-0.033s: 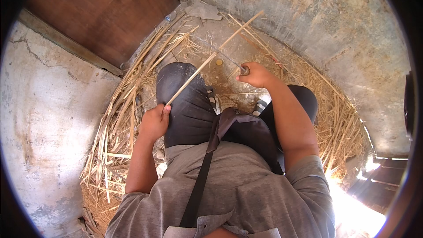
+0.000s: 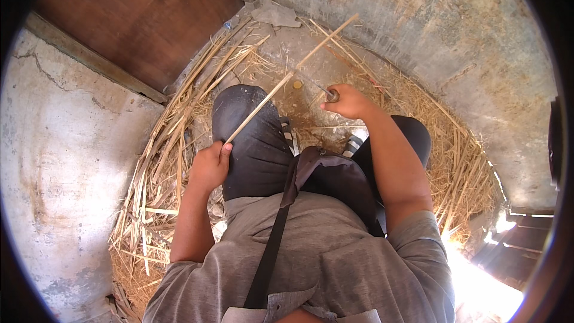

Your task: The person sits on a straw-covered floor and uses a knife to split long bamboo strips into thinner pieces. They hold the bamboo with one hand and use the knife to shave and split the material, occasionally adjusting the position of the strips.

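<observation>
I'm in a grey short-sleeved T-shirt (image 2: 335, 257) and dark trousers (image 2: 254, 143), a black strap (image 2: 272, 251) crossing my chest, striped sandals (image 2: 353, 143) on my feet.

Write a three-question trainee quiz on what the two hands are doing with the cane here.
1. True or false: the left hand grips the near end of the long cane strip.
2. What does the right hand hold? A) a knife-like tool B) a cup C) a rope
3. Fill in: the floor around the person is strewn with ____.

Key: 1 true; 2 A, the tool; 3 straw.
</observation>
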Available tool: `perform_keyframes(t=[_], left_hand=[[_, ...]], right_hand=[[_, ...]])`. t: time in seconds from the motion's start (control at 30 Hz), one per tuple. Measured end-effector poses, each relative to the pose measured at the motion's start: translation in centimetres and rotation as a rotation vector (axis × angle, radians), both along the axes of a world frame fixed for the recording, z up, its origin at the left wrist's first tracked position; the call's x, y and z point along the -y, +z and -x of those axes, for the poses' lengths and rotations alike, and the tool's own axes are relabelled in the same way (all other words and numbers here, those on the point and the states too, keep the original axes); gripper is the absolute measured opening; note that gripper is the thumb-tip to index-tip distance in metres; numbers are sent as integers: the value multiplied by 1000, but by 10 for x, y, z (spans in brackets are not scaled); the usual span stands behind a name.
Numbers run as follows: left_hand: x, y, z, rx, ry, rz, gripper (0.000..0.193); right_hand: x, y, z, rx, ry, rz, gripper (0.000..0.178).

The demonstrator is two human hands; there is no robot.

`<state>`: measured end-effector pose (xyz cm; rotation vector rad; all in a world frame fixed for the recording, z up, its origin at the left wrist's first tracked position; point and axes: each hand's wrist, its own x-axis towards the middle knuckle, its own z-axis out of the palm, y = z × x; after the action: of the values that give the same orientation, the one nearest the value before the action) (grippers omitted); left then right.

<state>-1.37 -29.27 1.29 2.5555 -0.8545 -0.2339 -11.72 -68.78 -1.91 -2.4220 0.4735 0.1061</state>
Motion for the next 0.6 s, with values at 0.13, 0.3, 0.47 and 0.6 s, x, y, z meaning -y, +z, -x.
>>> perform_keyframes(t=[0.13, 0.3, 0.47, 0.6], left_hand=[[2, 3, -1, 25, -15, -18, 41], [2, 8, 0, 25, -9, -88, 41], [2, 9, 2, 27, -11, -65, 40], [1, 5, 1, 19, -10, -68, 41]], right_hand=[[26, 3, 5, 31, -141, -48, 64], [10, 6, 4, 9, 14, 132, 54], [-11, 18, -5, -47, 182, 108, 52], [28, -14, -3, -15, -205, -72, 61]])
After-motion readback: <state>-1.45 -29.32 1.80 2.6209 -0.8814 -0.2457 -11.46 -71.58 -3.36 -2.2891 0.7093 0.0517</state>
